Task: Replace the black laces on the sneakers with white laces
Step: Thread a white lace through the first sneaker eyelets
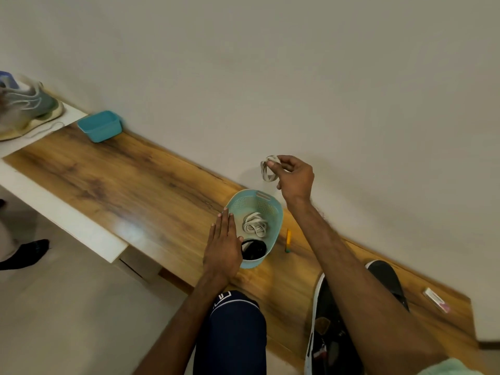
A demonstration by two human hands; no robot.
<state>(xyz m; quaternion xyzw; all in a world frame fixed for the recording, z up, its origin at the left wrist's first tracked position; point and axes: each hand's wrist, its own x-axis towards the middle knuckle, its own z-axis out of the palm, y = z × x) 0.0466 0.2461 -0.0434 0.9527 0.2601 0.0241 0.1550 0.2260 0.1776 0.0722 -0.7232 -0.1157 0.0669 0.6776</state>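
One coiled white lace (pixel 269 169) (flat, slightly greyed) hangs pinched in my right hand (pixel 295 180) above the basket (pixel 270 205); my left hand (pixel 223 246) rests flat-fingered on its rim. Shorts print (pixel 223 296) unreadable.

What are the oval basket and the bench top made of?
Basket: likely moulded plastic, matte pale blue; perforated walls and a moulded handle slot. Bench top: wood-grain surface with a semi-gloss sheen, light glare showing; white edges suggest laminate over board, though solid wood can't be excluded.
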